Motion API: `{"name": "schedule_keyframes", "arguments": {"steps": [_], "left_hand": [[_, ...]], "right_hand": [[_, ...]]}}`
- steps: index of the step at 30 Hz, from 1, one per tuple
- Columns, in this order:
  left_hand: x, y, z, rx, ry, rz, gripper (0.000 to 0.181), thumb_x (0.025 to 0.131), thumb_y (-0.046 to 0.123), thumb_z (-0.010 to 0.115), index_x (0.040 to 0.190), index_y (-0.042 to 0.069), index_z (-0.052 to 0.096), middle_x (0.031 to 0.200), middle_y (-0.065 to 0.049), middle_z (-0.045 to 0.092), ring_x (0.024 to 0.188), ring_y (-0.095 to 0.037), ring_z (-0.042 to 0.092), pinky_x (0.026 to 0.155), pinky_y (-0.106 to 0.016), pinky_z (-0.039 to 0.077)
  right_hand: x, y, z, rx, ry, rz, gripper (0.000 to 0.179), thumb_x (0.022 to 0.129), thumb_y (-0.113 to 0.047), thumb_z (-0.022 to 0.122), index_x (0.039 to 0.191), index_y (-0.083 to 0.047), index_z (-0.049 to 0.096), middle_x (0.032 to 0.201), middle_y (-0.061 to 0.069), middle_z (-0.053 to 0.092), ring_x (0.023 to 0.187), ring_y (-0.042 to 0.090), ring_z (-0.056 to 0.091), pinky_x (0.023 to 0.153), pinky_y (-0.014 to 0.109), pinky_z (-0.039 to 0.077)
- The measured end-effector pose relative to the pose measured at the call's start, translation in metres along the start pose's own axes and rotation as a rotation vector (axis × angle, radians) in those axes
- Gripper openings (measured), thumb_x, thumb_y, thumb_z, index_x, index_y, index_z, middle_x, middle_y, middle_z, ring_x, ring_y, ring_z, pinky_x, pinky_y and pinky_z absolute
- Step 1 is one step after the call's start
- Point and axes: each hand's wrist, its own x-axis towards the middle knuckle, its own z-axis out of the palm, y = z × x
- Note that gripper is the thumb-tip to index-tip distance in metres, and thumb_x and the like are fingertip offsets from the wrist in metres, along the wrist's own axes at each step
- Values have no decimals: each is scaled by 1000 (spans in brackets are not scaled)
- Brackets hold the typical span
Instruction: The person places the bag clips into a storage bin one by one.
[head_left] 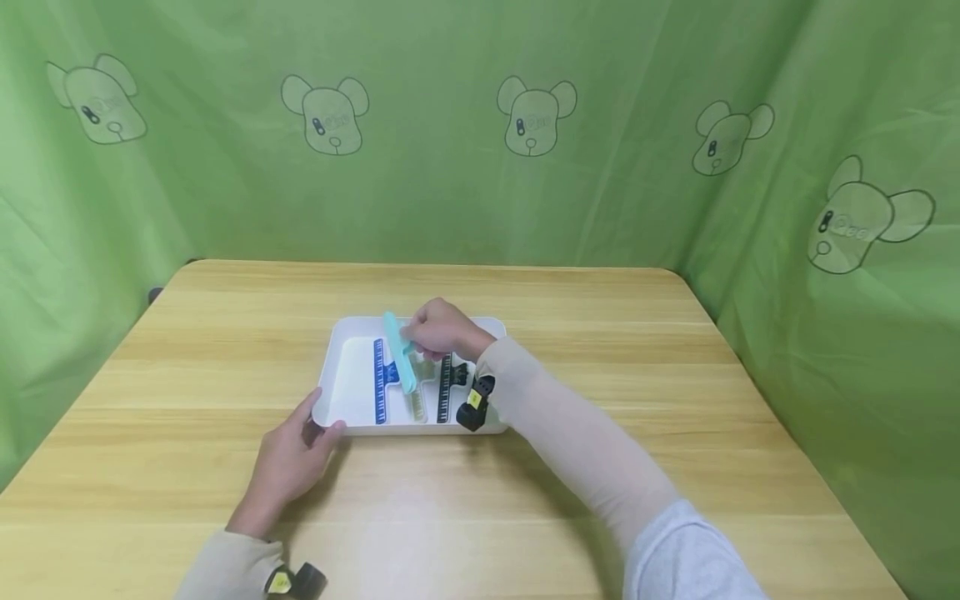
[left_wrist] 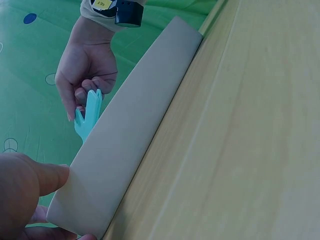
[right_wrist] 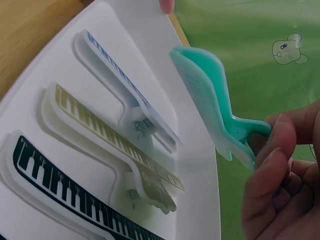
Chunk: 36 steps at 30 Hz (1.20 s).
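My right hand pinches a turquoise bag clip by its handle and holds it above a white tray. In the right wrist view the thumb and fingers squeeze the handle of the clip. Inside the tray lie three clips with piano-key prints: a blue one, a gold one under the turquoise clip in the head view, and a black one. My left hand grips the tray's near left corner, thumb on the outer wall.
The tray stands on a wooden table. Green curtains with printed mouse heads surround the table at the back and sides. A small black camera on the right wrist overhangs the tray's right part.
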Motion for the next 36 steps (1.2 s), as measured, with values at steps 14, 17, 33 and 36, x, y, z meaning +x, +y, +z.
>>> {"name": "schedule_keyframes", "arguments": {"steps": [14,17,33,36], "left_hand": [[2,-2,2,-10,10,8,71,97,32,59,151,0,26,147,-29,36,133,-46,36,107,-56,33],[2,-2,1,-9,12,6,71,97,32,59,151,0,26,146,-29,36,133,-46,36,107,-56,33],[3,-2,2,-12,13,8,71,97,32,59,151,0,26,146,-29,37,132,-46,38,107,-56,34],[3,-3,1,-10,16,10,71,97,33,59,151,0,26,146,-29,37,132,-46,38,106,-56,35]], "right_hand": [[7,1,6,-17,-13,8,40,97,-25,60,60,-10,55,56,0,51,51,12,48,52,22,50],[9,2,8,-22,-19,22,41,97,-25,60,59,-10,54,54,0,50,50,12,47,52,22,49],[16,3,16,-51,-64,53,48,97,-24,59,52,-13,47,47,-3,42,44,11,38,48,21,40],[17,2,18,-51,-66,38,47,96,-23,60,52,-13,47,46,-3,42,43,10,38,47,21,39]]}}
